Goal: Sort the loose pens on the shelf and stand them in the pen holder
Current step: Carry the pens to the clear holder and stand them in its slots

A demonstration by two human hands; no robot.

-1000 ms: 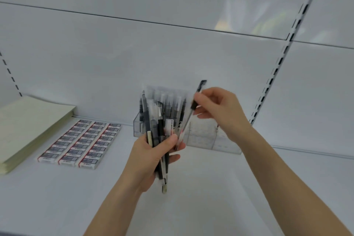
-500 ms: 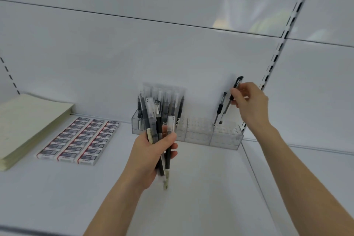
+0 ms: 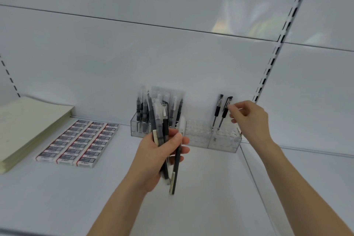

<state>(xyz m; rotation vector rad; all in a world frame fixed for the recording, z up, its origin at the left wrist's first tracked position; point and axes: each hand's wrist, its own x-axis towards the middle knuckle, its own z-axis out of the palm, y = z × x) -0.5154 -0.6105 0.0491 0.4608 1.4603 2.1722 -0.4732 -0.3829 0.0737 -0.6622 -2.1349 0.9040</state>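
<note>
Partway: two pens (image 3: 217,110) stand at the holder's (image 3: 199,137) 3 o'clock end; left hand (image 3: 159,157) grips a bundle (image 3: 156,120); right hand's (image 3: 249,120) hold on one unclear.

Boxed erasers (image 3: 77,142): three rows, flat, packed touching. Pale yellow-green paper stack (image 3: 28,124) just left of erasers, stands taller. Slotted upright (image 3: 275,53) well right of erasers, running up the white back panel (image 3: 134,63).
</note>
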